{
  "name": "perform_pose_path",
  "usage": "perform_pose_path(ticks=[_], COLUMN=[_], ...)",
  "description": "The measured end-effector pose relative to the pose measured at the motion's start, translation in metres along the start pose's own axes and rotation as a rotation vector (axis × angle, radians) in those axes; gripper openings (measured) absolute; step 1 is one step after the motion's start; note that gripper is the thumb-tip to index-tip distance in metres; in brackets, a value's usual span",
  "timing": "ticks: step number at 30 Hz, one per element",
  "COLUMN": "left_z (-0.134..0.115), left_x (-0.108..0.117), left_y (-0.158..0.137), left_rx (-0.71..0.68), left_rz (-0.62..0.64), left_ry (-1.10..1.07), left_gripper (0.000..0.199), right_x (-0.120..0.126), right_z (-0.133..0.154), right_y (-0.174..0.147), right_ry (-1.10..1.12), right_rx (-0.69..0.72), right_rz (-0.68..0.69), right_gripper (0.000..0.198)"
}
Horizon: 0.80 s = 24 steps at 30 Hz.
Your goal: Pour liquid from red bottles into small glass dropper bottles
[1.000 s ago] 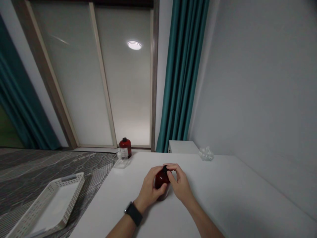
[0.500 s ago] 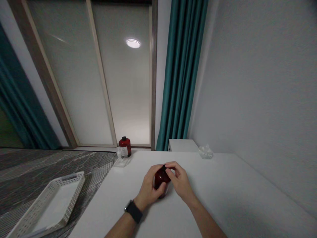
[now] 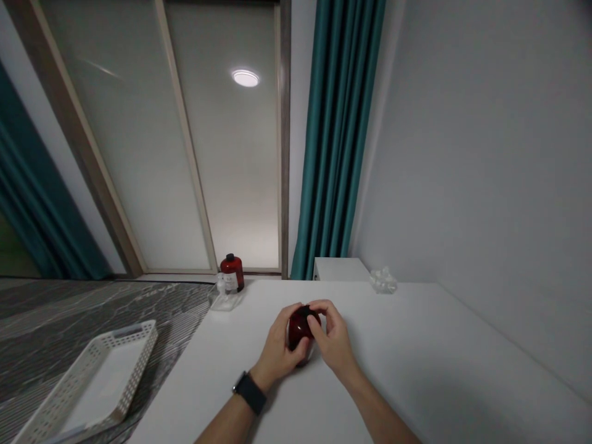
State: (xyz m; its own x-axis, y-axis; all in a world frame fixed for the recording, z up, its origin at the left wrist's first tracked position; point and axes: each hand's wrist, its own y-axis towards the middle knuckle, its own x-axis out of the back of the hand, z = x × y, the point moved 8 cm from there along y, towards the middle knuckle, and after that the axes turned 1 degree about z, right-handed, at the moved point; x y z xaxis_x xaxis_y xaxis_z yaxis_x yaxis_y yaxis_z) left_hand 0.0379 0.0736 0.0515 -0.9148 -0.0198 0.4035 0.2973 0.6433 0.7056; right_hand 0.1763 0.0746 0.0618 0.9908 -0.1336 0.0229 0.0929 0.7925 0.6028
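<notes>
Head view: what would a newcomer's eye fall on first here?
The rounded dark red bottle stands out first, low in the middle against the white tabletop, held in the left hand with the right hand at its top. Next come the tall teal fabric curtain right of centre and the round white light on the frosted door panel left of it.

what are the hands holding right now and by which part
A dark red bottle: the left hand grips its body, and the right hand has thumb and fingertips at its black cap.
</notes>
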Motion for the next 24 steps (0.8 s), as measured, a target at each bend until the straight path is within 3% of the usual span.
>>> perform_pose_path(ticks=[7,20,24], left_z=[0.013,0.014,0.013], left_x=[0.001,-0.002,-0.002], left_y=[-0.004,-0.004,-0.003], left_rx=[0.048,0.077,0.087], left_rz=[0.012,0.047,0.048], left_ry=[-0.002,-0.072,-0.093], left_gripper=[0.055,0.055,0.056], right_x=[-0.004,-0.001,-0.004], right_z=[0.01,0.013,0.015], right_y=[-0.004,-0.008,-0.009], right_ry=[0.019,0.009,-0.002], right_rx=[0.056,0.047,0.054], right_rz=[0.035,-0.042,-0.003], right_gripper=[0.012,0.018,0.023])
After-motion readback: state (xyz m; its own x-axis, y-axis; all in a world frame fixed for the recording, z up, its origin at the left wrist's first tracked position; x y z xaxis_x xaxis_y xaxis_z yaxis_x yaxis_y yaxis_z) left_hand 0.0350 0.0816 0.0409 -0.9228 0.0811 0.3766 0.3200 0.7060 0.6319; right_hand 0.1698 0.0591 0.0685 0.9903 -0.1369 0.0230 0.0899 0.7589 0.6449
